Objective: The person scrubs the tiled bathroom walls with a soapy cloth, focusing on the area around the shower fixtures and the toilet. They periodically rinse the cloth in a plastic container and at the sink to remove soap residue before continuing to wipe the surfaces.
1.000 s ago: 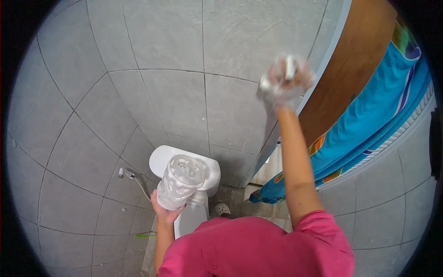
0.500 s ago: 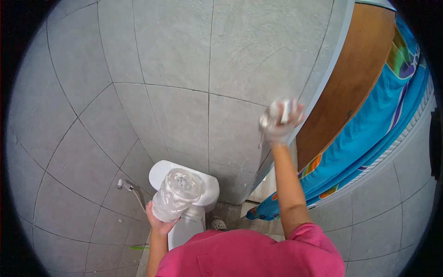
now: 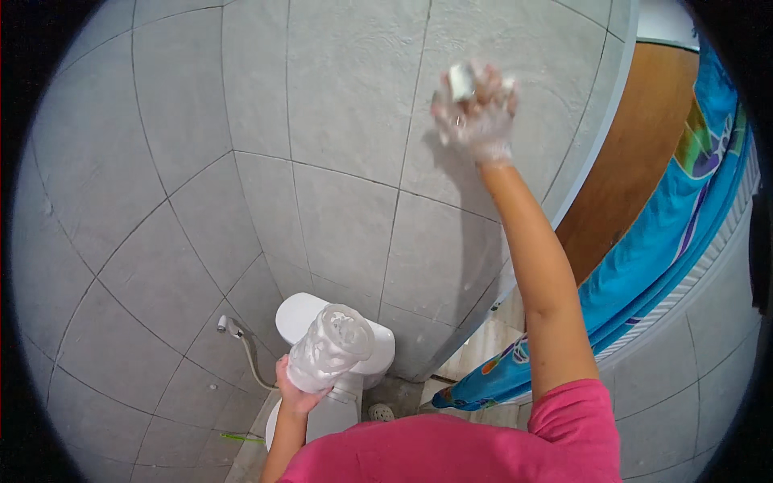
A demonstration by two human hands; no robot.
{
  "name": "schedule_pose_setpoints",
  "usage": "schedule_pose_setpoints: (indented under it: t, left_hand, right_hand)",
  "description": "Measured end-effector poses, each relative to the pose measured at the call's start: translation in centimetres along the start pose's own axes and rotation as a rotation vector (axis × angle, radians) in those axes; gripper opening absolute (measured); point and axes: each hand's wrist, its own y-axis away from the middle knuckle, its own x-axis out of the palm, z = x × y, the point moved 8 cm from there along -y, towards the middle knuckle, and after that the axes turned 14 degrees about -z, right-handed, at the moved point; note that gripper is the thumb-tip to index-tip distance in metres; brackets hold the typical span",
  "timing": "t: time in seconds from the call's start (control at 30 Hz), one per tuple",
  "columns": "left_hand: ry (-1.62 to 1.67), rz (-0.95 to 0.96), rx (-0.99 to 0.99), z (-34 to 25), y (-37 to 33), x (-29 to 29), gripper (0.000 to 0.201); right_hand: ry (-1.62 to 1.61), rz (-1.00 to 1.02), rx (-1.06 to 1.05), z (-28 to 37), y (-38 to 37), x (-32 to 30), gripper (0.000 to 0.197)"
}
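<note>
A small pale block, a sponge (image 3: 461,80) by the look of it, sits high against the grey tiled wall (image 3: 346,161), its squared whitish end poking out above the fingers that press it to the tile. The right hand (image 3: 475,113) wraps around it, covered in white foam or a thin lathered glove, so the fingers read as a pale, blotchy cluster spread over the block; the grip is closed on the sponge, though how tightly cannot be told. The right arm reaches up and forward, nearly straight, from a pink sleeve (image 3: 576,419) at the lower edge, the forearm slanting leftward toward the wall and throwing a soft shadow on the tile beside it. Far lower, the left hand (image 3: 296,390) is held close to the body with the elbow bent, palm up, fingers curled under and around a clear, ribbed plastic bottle (image 3: 330,346) that tilts with its base toward the camera. The bottle hangs over a white toilet (image 3: 302,314), in front of its cistern. A hand spray with a hose (image 3: 241,342) hangs on the wall to the left, and a blue patterned cloth (image 3: 660,258) drapes over a brown door (image 3: 636,153) on the right.
</note>
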Motion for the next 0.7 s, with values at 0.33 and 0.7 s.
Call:
schedule_pose_setpoints:
  t: [0.33,0.7]
  left_hand:
    - [-0.054,-0.04,0.006,-0.8,3.2,-4.2,0.055]
    - [0.01,-0.16,0.084,-1.1,7.8,-10.2,0.058]
  right_hand:
    - [0.071,0.076,-0.215,-5.8,3.4,-2.7,0.049]
    - [0.281,0.257,-0.211,4.3,-3.2,5.3,0.044]
